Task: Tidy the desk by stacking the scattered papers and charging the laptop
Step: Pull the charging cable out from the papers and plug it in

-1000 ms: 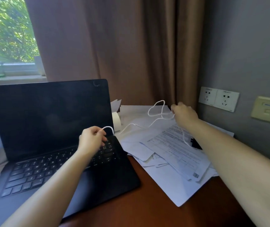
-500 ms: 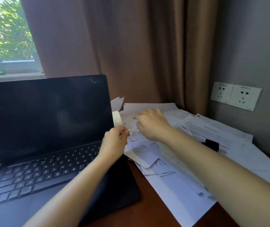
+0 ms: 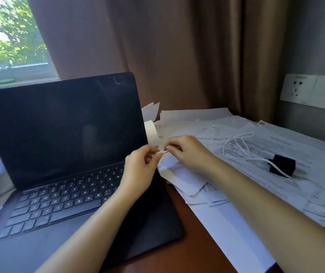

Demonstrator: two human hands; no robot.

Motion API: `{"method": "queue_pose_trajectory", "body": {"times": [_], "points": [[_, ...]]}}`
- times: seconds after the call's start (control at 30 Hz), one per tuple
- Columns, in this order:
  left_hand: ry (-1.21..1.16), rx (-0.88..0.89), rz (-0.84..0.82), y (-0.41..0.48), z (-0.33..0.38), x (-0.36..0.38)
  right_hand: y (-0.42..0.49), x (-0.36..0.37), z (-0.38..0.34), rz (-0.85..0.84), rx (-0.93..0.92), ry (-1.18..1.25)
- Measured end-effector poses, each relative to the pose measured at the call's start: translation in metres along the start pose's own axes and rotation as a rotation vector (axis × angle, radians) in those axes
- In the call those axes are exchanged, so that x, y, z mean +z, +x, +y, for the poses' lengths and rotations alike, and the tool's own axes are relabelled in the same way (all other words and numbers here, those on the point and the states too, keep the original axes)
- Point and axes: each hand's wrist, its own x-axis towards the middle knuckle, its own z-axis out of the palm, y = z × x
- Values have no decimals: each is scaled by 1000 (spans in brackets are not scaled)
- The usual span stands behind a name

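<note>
Both hands had come together since a moment before, left hand [image 3: 140, 166] and right hand [image 3: 189, 152] each pinching the thin white charging-cable end [image 3: 162, 152] just right of the open black laptop [image 3: 69, 134], beside scattered white papers [image 3: 226, 223]: charging step, seemingly, next needing that end steered to a port.
</note>
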Motion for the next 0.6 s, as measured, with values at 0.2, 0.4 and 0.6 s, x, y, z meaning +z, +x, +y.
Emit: {"method": "queue_pose_trajectory", "body": {"times": [0.2,0.4,0.6], "points": [[-100,-39,5,3,-7,2,-5,8,12,51,-31,78],[-52,43,-38,-1,-3,-1,-10,8,7,-8,-76,99],[-16,-4,8,-5,-6,-4,-2,13,-4,-59,-178,-229]]}}
